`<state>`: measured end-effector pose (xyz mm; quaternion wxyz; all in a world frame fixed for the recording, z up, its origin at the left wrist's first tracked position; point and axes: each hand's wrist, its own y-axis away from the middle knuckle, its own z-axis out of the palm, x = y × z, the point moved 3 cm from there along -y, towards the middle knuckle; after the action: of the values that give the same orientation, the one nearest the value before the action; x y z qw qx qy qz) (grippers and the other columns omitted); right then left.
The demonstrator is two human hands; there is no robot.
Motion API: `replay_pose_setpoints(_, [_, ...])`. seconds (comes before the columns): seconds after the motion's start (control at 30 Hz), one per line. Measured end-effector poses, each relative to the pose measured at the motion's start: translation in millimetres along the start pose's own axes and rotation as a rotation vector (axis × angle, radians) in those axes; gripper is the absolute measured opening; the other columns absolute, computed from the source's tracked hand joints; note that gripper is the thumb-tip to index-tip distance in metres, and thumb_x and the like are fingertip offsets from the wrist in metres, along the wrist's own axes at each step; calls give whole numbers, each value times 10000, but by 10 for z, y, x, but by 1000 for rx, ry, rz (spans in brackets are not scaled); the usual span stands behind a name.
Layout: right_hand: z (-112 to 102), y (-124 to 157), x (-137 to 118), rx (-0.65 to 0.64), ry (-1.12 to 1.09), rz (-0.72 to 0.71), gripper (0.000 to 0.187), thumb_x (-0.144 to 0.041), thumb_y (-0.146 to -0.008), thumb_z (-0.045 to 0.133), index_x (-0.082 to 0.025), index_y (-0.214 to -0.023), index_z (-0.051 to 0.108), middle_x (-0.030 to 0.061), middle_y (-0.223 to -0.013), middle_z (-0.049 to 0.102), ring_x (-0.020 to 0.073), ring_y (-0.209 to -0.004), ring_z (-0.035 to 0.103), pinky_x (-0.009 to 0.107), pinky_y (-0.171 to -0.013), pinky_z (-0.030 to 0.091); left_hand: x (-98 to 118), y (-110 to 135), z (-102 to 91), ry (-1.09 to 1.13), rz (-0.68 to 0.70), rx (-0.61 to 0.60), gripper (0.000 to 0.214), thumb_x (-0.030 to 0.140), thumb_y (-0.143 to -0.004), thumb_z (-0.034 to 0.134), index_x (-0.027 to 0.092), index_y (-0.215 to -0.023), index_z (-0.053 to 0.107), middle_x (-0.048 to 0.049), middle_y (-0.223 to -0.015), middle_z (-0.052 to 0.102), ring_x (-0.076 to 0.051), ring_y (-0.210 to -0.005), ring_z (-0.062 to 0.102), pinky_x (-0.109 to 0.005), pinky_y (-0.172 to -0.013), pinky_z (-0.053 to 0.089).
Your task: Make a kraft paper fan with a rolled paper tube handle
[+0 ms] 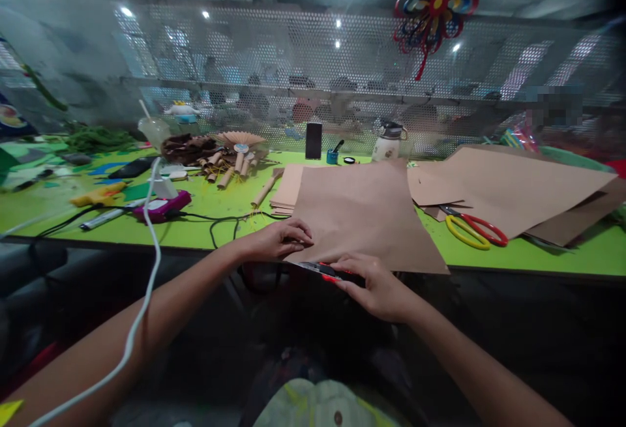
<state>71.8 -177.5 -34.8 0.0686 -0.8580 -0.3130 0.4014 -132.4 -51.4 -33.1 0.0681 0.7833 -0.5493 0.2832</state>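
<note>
A large sheet of brown kraft paper (pixel 362 212) lies on the green table, its near edge reaching over the table's front. My left hand (pixel 286 238) is closed at the sheet's near left corner, fingers curled on the paper. In my right hand (pixel 374 283) is a red and black utility knife (pixel 327 271), gripped between thumb and fingers. Its blade points left along the paper's near edge, close to my left hand. Beneath the sheet's left side, a stack of smaller tan paper (pixel 286 195) shows.
Scissors (pixel 474 228) with yellow and red handles lie right of the sheet, beside more brown sheets (pixel 528 186). A purple power strip (pixel 163 206) sits left; a white cable (pixel 151 270) hangs across my left forearm. Behind are paper tubes (pixel 225 176), a phone (pixel 313 141) and a bottle (pixel 388 142).
</note>
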Motion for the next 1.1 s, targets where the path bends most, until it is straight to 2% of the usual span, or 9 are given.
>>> replay_pose_setpoints(0.43, [79, -85, -49, 25, -15, -31, 259, -195, -868, 566, -211, -1114, 644, 78, -1094, 657, 201, -1018, 598, 353, -904, 466, 16, -2, -9, 33, 0, -3, 262, 273, -893, 522, 223, -1109, 662, -100, -1126, 580, -159, -1038, 563, -306, -940, 452])
replay_pose_setpoints(0.6, [232, -35, -105, -75, -34, -20, 274, -203, -857, 580, -191, -1123, 646, 75, -1010, 653, 176, -913, 613, 295, -828, 479, -10, 6, 0, 16, -5, -2, 254, 265, -892, 517, 219, -1096, 662, -94, -1126, 580, -153, -1037, 563, -294, -940, 449])
replay_pose_setpoints(0.7, [197, 120, -152, -149, -46, -6, 270, -196, -858, 575, -192, -1117, 651, 71, -985, 645, 168, -895, 609, 283, -807, 480, -6, 14, -6, 23, -31, -5, 259, 290, -885, 530, 208, -1091, 664, -98, -1127, 584, -157, -1042, 566, -290, -941, 445])
replay_pose_setpoints(0.8, [-78, 366, -127, -231, -105, 20, 254, -234, -848, 604, -213, -1094, 662, 57, -976, 654, 162, -883, 616, 283, -807, 492, 19, 25, -36, 62, -73, 20, 262, 338, -872, 552, 191, -1050, 675, -100, -1117, 600, -167, -1036, 576, -288, -936, 444])
replay_pose_setpoints(0.87, [-392, 514, -21, -176, -136, 92, 244, -277, -851, 608, -232, -1083, 667, 56, -1013, 661, 170, -908, 622, 294, -820, 502, 31, 35, -59, 112, -110, 47, 269, 362, -874, 547, 179, -1022, 677, -99, -1103, 614, -168, -1017, 589, -277, -915, 452])
replay_pose_setpoints(0.9, [-570, 569, 69, -107, -139, 152, 253, -289, -853, 604, -237, -1094, 663, 61, -1051, 660, 181, -946, 619, 305, -836, 504, 31, 41, -67, 137, -129, 56, 273, 370, -879, 537, 173, -1004, 678, -95, -1088, 623, -165, -997, 597, -267, -896, 459])
replay_pose_setpoints(0.97, [-939, 632, 311, 128, -129, 252, 287, -331, -827, 633, -222, -1091, 661, 72, -1050, 667, 198, -935, 629, 318, -812, 518, 21, 53, -76, 172, -159, 81, 287, 386, -894, 507, 165, -960, 677, -83, -1035, 644, -159, -950, 610, -249, -851, 469])
replay_pose_setpoints(1.03, [-1259, 637, 634, 374, -89, 339, 348, -380, -801, 646, -187, -1091, 657, 89, -996, 679, 198, -844, 642, 317, -730, 533, 4, 63, -78, 171, -178, 107, 311, 403, -908, 471, 160, -907, 666, -65, -965, 658, -156, -906, 612, -240, -820, 468])
replay_pose_setpoints(1.1, [-1510, 584, 1002, 593, -68, 362, 453, -447, -749, 668, -141, -1082, 652, 102, -932, 685, 177, -696, 632, 319, -652, 534, -14, 71, -71, 153, -205, 113, 333, 425, -913, 445, 161, -897, 647, -46, -885, 657, -150, -841, 607, -229, -773, 463])
